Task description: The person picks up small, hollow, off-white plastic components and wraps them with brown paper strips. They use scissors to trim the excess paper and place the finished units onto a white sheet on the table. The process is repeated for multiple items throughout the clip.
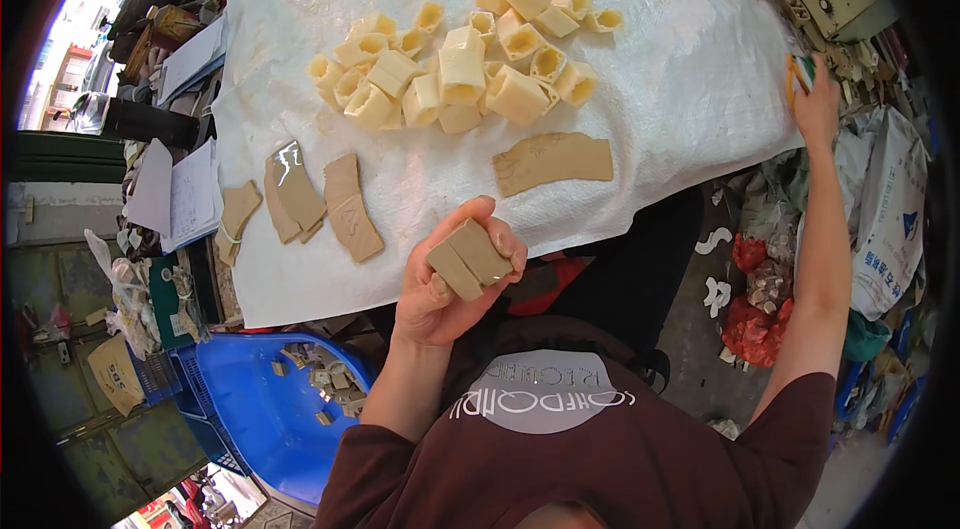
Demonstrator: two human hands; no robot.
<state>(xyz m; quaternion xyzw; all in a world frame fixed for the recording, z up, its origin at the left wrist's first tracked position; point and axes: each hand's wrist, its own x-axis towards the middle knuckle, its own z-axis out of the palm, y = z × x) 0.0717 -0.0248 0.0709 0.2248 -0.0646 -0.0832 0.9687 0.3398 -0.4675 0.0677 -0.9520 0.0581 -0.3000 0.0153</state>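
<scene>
Gripped in the left hand [428, 309], fingers curled closed about its sides, a tan block [458, 267] sits just off centre toward seven o'clock: squarish, flat-topped, matte, crossed by dark seams, with a small shiny patch at its four-o'clock corner. At two o'clock, the right hand [819, 101] bends beside a yellow-and-green item [797, 79]; whether it grips this cannot be told.

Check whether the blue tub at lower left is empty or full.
Neither: the blue tub is only partly filled. Small grey-tan pieces lie scattered in it, while much of its blue inside shows bare.
</scene>
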